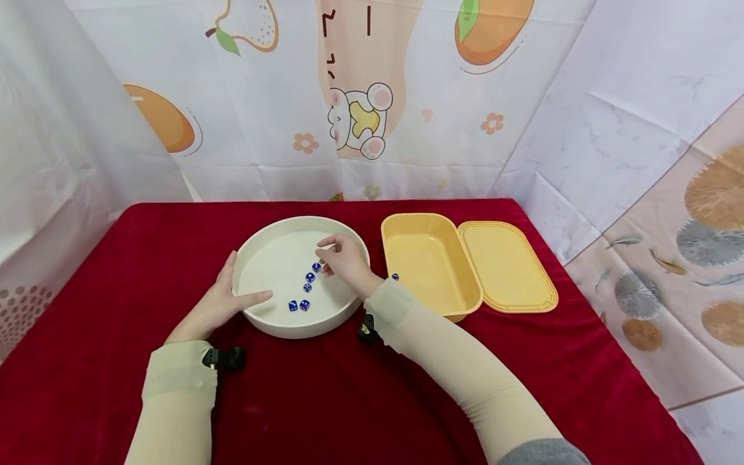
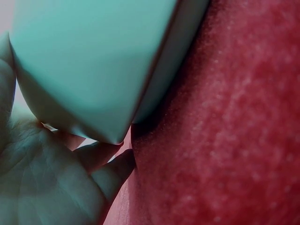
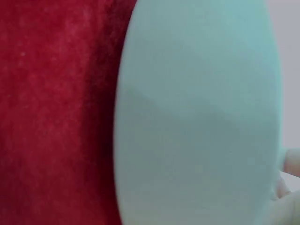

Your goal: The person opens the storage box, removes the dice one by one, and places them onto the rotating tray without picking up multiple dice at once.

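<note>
A round off-white tray (image 1: pixel 264 255) with a raised wall stands on the table. My left hand (image 1: pixel 217 303) holds its left side, thumb over the rim and fingers along the outer wall. In the left wrist view, that palm (image 2: pixel 42 173) lies by the tray wall (image 2: pixel 93 70). Inside the tray lie several blue dice (image 1: pixel 307 288) with white pips. My right hand (image 1: pixel 344 261) reaches over the right rim, its bent fingertips close beside the uppermost die (image 1: pixel 316 267). Whether something is between those fingers is hidden. The right wrist view mostly shows the tray's outer wall (image 3: pixel 197 112).
Right of the tray stands a yellow rectangular box (image 1: pixel 471 284), with one blue die (image 1: pixel 395 276) at its left side near my sleeve. Its yellow lid (image 1: pixel 508 268) lies flat beside it. A red cloth (image 1: pixel 290 400) covers the table; printed curtains (image 1: pixel 256 116) hang behind.
</note>
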`<state>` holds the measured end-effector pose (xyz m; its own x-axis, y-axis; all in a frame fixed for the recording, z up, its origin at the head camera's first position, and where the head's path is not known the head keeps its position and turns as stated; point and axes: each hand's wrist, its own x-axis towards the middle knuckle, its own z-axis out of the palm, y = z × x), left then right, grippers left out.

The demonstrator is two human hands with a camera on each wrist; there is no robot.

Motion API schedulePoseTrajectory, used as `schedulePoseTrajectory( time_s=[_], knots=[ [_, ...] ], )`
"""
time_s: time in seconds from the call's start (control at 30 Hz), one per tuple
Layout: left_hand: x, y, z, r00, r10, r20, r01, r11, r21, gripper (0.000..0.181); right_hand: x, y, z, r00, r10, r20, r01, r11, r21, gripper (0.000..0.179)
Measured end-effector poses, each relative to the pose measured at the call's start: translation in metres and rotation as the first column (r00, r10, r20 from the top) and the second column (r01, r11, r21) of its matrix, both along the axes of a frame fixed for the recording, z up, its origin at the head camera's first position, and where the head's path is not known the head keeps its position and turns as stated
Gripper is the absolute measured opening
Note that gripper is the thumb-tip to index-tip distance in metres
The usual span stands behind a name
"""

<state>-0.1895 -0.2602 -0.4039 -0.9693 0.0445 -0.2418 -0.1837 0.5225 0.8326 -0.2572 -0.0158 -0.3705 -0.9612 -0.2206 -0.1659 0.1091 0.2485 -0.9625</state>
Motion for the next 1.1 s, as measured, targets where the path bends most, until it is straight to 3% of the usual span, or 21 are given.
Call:
schedulePoseTrajectory(
  time_s=[0.3,0.7,1.1],
  knots=[
    [0.002,0.000,0.000,1.000,0.007,0.007,-0.007,1.000,0.000,0.125,0.009,0.019,0.022,0.997,0.078,-0.020,-0.077,0.997,0.026,0.027],
    [0.001,0.000,0.000,1.000,-0.007,-0.009,0.007,1.000,0.025,0.122,-0.004,0.056,0.043,0.995,0.084,-0.060,-0.082,0.996,0.035,0.027],
    [0.001,-0.001,0.000,1.000,-0.005,-0.007,0.005,1.000,0.014,0.123,-0.020,0.105,0.053,0.978,0.189,-0.084,-0.187,0.982,0.030,0.025]
  ],
)
